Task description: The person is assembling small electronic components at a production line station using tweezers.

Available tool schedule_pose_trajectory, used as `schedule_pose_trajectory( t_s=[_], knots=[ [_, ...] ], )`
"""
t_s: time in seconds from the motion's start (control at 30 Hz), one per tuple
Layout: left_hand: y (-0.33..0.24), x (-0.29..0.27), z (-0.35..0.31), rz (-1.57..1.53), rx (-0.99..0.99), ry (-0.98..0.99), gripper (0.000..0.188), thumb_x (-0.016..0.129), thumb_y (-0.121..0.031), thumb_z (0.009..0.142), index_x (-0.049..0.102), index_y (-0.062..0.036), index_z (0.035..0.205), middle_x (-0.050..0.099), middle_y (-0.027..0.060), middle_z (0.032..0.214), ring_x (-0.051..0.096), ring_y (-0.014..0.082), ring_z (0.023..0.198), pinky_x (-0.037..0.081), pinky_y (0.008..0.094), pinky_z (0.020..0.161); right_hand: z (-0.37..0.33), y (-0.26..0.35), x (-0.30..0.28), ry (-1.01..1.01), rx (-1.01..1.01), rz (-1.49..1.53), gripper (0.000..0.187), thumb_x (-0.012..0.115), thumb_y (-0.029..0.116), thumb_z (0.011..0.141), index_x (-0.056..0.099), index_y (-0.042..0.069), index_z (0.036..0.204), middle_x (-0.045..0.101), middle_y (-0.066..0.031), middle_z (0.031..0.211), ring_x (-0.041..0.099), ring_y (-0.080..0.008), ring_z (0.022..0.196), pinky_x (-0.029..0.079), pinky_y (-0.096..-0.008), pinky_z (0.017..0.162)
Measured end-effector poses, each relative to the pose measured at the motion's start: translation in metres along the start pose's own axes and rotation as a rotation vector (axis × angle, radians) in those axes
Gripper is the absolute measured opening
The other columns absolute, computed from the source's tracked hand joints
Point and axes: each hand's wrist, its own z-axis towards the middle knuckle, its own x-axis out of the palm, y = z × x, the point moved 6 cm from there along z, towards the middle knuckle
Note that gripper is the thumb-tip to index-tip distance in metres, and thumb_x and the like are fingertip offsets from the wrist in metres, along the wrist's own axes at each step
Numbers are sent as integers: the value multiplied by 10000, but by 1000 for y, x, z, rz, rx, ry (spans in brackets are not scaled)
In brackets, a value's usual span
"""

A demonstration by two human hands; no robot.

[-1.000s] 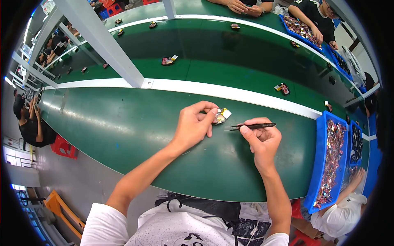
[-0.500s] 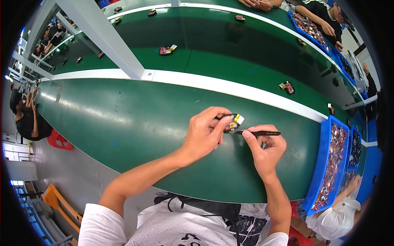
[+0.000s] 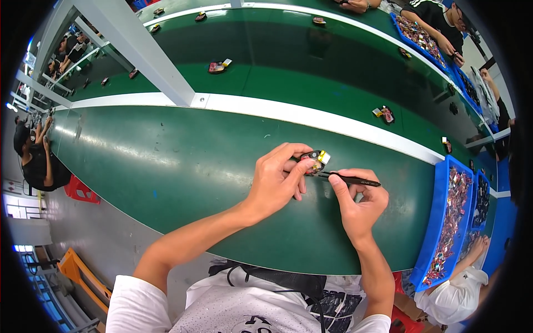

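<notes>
The small assembly (image 3: 315,156) is near the centre of the frame, over the green tabletop (image 3: 194,166). The left hand (image 3: 277,175) pinches its left side between thumb and fingers. The right hand (image 3: 361,202), a little further right, pinches the dark tweezers (image 3: 362,181), whose tips point left to the assembly's lower edge; whether they touch it I cannot tell.

The assembly looks light, small enough for a fingertip grip. Its black rim is probably hard plastic, stiff and perhaps slightly slippery, so the rim seems the best place to take hold. The white-and-yellow piece (image 3: 324,158) at its upper right and the fine parts inside are likely fragile and better left unsqueezed. The tweezers seem thin and springy, best held along the shank, clear of their tips.

Pale lettering runs along the tweezers' right portion, very small. Dark printed characters show on the white shirt (image 3: 236,305) at the bottom of the frame, partly cut off. On the assembly, no label can be made out
</notes>
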Motion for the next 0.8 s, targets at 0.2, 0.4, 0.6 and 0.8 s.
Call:
schedule_pose_trajectory(
  t_s=[0.2, 0.4, 0.6, 0.8],
  knots=[
    [-1, 2, -1, 9, -2, 19, 236, 601, -5, 996, 586, 86, 1213, 644, 147, 978, 673, 155, 624, 544, 259, 458, 0, 0, 1, 32, -23, -29, 131, 825, 1, 819, 726, -22, 900, 721, -28, 776, 454, -1, 469, 298, -188, 445],
    [-1, 3, -3, -13, 17, 33, 234, 596, 1, 997, 589, 78, 1218, 630, 139, 982, 678, 160, 632, 551, 261, 462, 3, -15, -1, 97, 369, 252, 135, 782, -12, 865, 692, -33, 963, 719, -52, 800, 551, -15, 593, 363, -174, 518],
    [-4, 4, -4, -42, 67, 52, 236, 586, -7, 1007, 594, 74, 1229, 609, 123, 973, 685, 163, 644, 564, 260, 470, 2, -22, 2, 124, 550, 411, 114, 740, -28, 894, 674, -54, 983, 722, -120, 868, 705, -135, 794, 496, -204, 649],
    [-6, 3, -5, -44, 90, 38, 235, 585, 0, 1005, 596, 75, 1228, 605, 122, 976, 685, 160, 644, 563, 256, 469, 2, -21, 1, 94, 527, 420, 112, 737, -29, 896, 672, -57, 982, 721, -124, 888, 708, -145, 802, 524, -221, 694]
  ],
)
